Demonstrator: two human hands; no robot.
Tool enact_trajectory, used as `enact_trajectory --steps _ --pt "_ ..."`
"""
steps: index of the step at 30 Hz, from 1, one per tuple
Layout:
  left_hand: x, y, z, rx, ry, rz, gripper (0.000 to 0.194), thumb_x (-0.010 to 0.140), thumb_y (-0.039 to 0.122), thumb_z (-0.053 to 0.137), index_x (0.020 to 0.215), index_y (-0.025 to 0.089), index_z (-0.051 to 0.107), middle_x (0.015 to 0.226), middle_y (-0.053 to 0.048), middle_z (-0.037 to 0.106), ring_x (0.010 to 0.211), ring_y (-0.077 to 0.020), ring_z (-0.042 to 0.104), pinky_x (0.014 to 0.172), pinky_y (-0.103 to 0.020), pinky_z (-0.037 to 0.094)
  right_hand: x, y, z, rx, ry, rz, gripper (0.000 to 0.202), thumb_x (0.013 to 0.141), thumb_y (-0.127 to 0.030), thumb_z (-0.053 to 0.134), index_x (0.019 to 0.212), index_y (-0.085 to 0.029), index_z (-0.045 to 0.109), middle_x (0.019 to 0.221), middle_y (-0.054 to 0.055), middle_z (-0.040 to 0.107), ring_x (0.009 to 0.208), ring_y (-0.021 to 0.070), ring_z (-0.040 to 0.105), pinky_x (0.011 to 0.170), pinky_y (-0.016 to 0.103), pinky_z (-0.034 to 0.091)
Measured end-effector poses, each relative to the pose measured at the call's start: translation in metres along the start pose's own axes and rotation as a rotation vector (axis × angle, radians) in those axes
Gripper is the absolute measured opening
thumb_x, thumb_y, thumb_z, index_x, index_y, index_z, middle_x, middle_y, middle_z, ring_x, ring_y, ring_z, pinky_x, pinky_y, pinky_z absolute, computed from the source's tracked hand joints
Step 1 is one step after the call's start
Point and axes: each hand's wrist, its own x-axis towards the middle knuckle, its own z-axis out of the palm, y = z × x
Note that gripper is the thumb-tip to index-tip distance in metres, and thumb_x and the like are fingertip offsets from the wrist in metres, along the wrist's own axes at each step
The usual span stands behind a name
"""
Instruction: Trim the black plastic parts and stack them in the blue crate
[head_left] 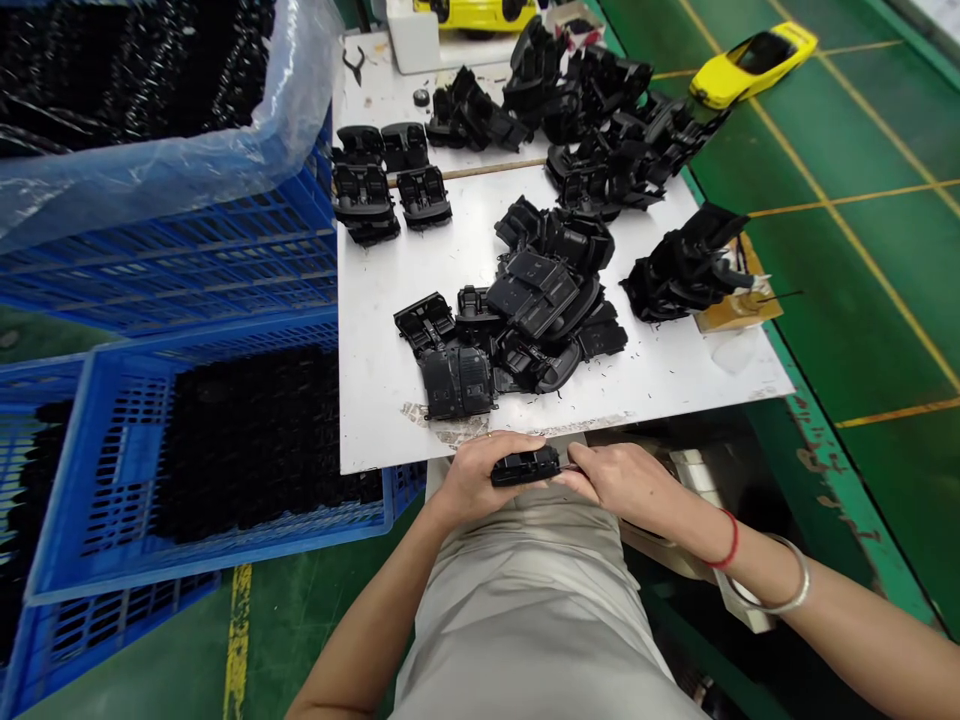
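Note:
Just in front of the table's front edge, my left hand grips a small black plastic part, fingers and thumb on its sides. My right hand pinches a thin tool whose tip meets the right end of that part; most of the tool is hidden by the fingers. Beyond the hands, a heap of black moulded parts lies on the white table. One broad black part lies nearest the front edge.
Blue crates with black parts stand at the left, the upper one lined with clear plastic. More black parts cover the table's back right. Pliers lie at the back left. A yellow toy car is at the upper right.

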Motion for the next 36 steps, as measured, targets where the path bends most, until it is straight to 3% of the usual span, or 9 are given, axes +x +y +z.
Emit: enact_trajectory --steps 8,15,18,22,25,32,36 --pt "0.0 -0.001 -0.002 -0.012 -0.014 -0.033 0.039 0.078 0.036 0.078 0.11 0.018 0.069 0.102 -0.011 0.077 0.093 -0.0229 0.075 0.082 -0.031 0.059 0.005 0.001 -0.008 -0.004 -0.048 -0.057 0.06 0.103 -0.051 0.013 0.081 -0.016 0.056 0.047 0.0 0.049 0.038 0.013 0.039 0.043 0.027 0.012" --pt "0.0 0.001 -0.003 -0.003 -0.043 -0.08 0.038 0.077 0.035 0.079 0.11 0.019 0.07 0.103 -0.01 0.077 0.093 -0.0233 0.075 0.083 -0.032 0.059 0.005 0.001 -0.008 0.035 -0.003 -0.065 0.06 0.102 -0.054 0.011 0.079 -0.017 0.053 0.047 -0.001 0.045 0.038 0.0128 0.037 0.043 0.027 0.013" --pt "-0.001 0.002 -0.003 0.01 -0.047 -0.093 0.039 0.077 0.034 0.079 0.112 0.019 0.069 0.105 -0.01 0.077 0.094 -0.0234 0.074 0.084 -0.033 0.059 0.004 0.003 -0.011 0.166 -0.039 -0.041 0.05 0.103 -0.052 0.02 0.078 -0.02 0.049 0.051 -0.003 0.045 0.041 0.0127 0.039 0.044 0.026 0.017" --pt "-0.002 0.002 -0.003 0.02 -0.034 -0.072 0.041 0.076 0.034 0.08 0.113 0.019 0.069 0.107 -0.011 0.077 0.095 -0.0231 0.074 0.086 -0.033 0.059 0.002 0.005 -0.019 0.448 -0.148 0.002 0.03 0.101 -0.038 0.031 0.075 -0.024 0.038 0.056 -0.006 0.041 0.047 0.0119 0.038 0.048 0.025 0.024" --pt "-0.001 0.003 -0.003 0.019 -0.039 -0.065 0.041 0.077 0.035 0.079 0.112 0.018 0.068 0.107 -0.011 0.077 0.095 -0.0226 0.074 0.086 -0.032 0.059 -0.001 0.005 -0.024 0.604 -0.181 0.003 0.026 0.1 -0.033 0.033 0.075 -0.025 0.033 0.059 -0.006 0.038 0.05 0.012 0.036 0.05 0.025 0.027" --pt "0.0 0.005 -0.005 -0.005 -0.044 -0.048 0.04 0.076 0.032 0.08 0.111 0.017 0.069 0.106 -0.012 0.077 0.095 -0.0223 0.075 0.085 -0.031 0.059 -0.009 0.007 -0.02 0.735 -0.157 -0.021 0.031 0.103 -0.04 0.029 0.08 -0.023 0.04 0.063 -0.006 0.041 0.054 0.0117 0.04 0.054 0.025 0.031" --pt "0.0 0.004 -0.006 -0.011 -0.05 -0.06 0.039 0.076 0.031 0.08 0.111 0.018 0.069 0.107 -0.012 0.077 0.097 -0.0236 0.074 0.087 -0.033 0.059 -0.014 0.011 -0.016 0.606 -0.082 0.005 0.034 0.104 -0.043 0.025 0.08 -0.024 0.04 0.061 -0.006 0.041 0.051 0.0119 0.041 0.052 0.025 0.03"
